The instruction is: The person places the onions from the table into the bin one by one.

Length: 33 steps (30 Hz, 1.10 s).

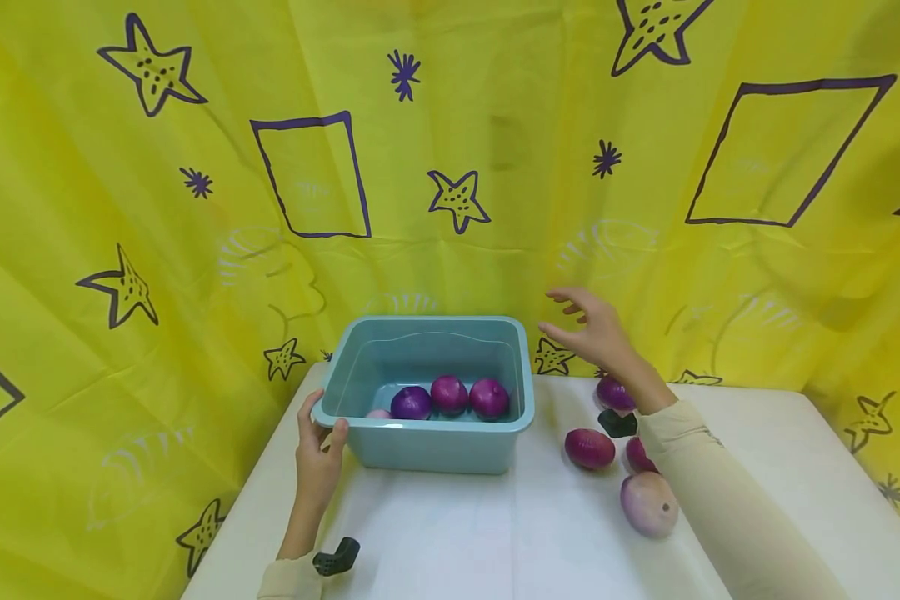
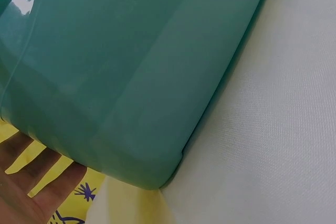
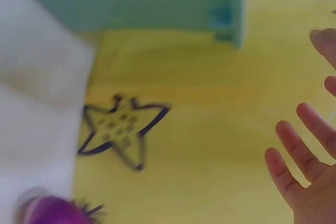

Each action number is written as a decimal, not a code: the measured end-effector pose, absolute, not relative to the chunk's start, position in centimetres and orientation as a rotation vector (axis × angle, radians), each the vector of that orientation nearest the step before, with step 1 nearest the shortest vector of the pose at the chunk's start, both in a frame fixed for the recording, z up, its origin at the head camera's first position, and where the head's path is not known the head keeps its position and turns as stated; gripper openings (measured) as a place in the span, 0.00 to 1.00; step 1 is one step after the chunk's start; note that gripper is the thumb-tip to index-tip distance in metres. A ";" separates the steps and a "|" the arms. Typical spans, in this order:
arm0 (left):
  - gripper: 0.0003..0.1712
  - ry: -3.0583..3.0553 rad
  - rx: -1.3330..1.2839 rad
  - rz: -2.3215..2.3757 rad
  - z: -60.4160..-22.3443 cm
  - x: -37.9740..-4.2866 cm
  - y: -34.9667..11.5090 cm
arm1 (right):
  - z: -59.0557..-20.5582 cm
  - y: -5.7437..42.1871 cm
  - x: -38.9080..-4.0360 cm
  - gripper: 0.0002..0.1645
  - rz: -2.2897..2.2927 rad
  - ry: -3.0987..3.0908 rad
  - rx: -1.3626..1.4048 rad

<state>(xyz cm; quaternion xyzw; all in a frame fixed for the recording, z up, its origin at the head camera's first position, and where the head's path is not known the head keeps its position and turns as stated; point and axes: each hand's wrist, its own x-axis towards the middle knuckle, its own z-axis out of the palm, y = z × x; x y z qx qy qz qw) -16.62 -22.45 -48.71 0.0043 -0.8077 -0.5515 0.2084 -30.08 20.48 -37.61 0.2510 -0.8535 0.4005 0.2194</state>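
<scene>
Nearest me on the table (image 1: 435, 533), right of the tub and in front of it, lies the pale onion (image 1: 648, 504). It looks the bulkiest, so I'd span its widest part. The left hand (image 1: 318, 458) has the tub's near-left corner, thumb over the front rim, fingers along the left side.

The tub (image 1: 435, 450) itself sits flat on the table; I judge it light, stiff plastic with a little give in the walls, slick on the faces, so the lip is the place to take hold. Just right of it lies the oval onion (image 1: 589, 448), and beyond that the red onion (image 1: 636, 454), partly behind the sleeve (image 1: 727, 508).

Inside the tub, three purple onions (image 1: 449, 395) sit in a row, with a sliver of something pink (image 1: 378, 414) at their left. All look firm, smooth and apt to roll (real or toy, I can't tell from here), so I'd cup them round the middle without squeezing hard.

Right of the tub's far part, the back onion (image 1: 613, 393) shows below the right wrist. The right hand (image 1: 588, 329) hangs beyond the tub's right side, thumb and fingers well apart in a loose C, holding nothing. Behind the tub hangs the yellow curtain (image 1: 495, 100).
</scene>
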 end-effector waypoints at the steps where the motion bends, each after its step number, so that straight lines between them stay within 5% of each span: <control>1: 0.37 -2.244 0.007 -1.532 -48.7 -16.6 -22.5 | -38.0 20.9 -29.9 0.30 1.106 -2.373 0.672; 11: 0.36 -2.236 -0.006 -1.523 -48.7 -16.7 -22.6 | -41.8 25.1 -28.4 0.26 0.941 -2.689 0.496; 24: 0.35 -2.226 -0.022 -1.522 -48.7 -16.8 -22.5 | -46.0 29.0 -26.8 0.38 0.725 -2.955 0.323; 33: 0.36 -2.225 -0.030 -1.517 -48.8 -16.8 -22.6 | -47.3 30.7 -26.2 0.33 0.798 -2.958 0.499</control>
